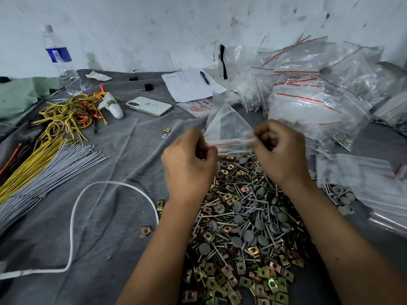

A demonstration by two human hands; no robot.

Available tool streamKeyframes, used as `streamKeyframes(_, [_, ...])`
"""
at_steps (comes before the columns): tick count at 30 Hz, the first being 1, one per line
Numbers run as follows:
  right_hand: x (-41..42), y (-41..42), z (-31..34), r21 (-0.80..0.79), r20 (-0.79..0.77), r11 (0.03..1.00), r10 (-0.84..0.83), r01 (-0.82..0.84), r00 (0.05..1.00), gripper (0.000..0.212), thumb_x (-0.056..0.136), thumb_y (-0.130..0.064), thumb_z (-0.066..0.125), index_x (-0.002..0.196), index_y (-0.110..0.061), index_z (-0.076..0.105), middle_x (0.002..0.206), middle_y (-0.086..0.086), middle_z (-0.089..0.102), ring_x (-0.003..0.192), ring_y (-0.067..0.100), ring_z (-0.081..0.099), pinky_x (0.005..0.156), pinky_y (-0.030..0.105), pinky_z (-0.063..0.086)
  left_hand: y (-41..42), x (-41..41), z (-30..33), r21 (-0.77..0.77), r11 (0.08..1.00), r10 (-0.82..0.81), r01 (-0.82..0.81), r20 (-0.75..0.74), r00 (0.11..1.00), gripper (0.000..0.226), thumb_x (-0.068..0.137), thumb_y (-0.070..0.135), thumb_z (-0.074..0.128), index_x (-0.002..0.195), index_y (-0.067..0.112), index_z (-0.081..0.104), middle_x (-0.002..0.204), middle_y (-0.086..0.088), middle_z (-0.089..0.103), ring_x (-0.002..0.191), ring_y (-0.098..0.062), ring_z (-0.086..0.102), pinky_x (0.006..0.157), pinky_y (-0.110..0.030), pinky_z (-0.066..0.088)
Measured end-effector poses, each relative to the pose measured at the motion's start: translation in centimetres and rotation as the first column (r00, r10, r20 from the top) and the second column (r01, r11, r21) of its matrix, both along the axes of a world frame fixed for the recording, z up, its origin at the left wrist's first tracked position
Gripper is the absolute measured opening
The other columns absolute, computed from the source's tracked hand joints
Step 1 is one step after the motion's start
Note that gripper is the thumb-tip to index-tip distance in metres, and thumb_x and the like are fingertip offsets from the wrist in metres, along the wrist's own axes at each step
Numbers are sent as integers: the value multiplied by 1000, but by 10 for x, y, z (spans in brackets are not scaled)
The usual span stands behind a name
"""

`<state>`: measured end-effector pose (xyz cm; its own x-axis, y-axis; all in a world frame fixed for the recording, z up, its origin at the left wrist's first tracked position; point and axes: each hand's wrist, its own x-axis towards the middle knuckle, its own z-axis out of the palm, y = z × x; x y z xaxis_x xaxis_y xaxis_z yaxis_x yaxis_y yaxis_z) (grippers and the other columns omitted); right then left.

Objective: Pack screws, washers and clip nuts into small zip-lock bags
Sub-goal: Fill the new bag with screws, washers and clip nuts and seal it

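The left hand [189,159] and the right hand [279,150] each pinch one end of the red-striped mouth of a small clear zip-lock bag [226,126], probably to pull it open or press it closed. They hold it just above the mixed heap of silver screws, grey round washers and brass-coloured clip nuts [246,227] on the grey cloth worktop [114,155], so the parts stay within short reach. Whether the bag already has parts inside is not clear.

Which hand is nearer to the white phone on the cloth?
Left. The left hand grips the bag just right of and below the phone; the right hand holds the bag's far side, farther off.
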<state>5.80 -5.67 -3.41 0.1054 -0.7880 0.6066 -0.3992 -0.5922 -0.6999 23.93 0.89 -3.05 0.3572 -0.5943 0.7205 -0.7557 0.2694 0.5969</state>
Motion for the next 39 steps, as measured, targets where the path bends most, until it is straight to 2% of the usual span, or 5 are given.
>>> streamKeyframes(6, [-17,-11,-2,92,-470,994,92,-55,878,31,83,-46,79,108,-27,73,98,-12,70,87,7,65,76,29,55,12,25,12,-216,915,319,-341,-129,939,11,76,6,61,84,13,59,61,-1,53,57,-26,51,57,-37,39])
streamKeyframes(10, [-11,-13,-5,157,-677,988,101,10,729,40,89,-46,74,124,-28,69,110,-3,58,106,18,53,88,36,47,9,18,7,5,935,353,-355,83,932,6,77,9,62,80,14,63,71,-1,58,75,-26,50,63,-33,25])
streamKeyframes(16, [-7,-7,-3,149,-637,989,88,10,766,16,86,-35,81,97,-27,72,86,-15,55,88,10,54,74,29,39,-2,16,-11,464,868,110,-176,166,980,4,86,16,71,83,14,72,87,-3,68,85,-22,63,73,-40,58])
streamKeyframes(34, [20,15,0,43,-130,943,334,-331,934,10,89,-9,77,97,-10,71,90,-4,71,84,13,70,77,39,59,0,-7,-8,283,933,-180,224,-172,968,11,85,9,74,85,18,81,68,11,71,63,-5,66,55,-14,47])
streamKeyframes(39, [14,10,0,69,-188,934,358,-352,914,15,91,-6,74,104,-14,73,93,-7,76,88,4,73,79,22,58,-1,-8,-7,167,963,-132,210,-387,912,14,86,8,74,79,20,78,61,8,69,56,-14,70,55,-35,59])
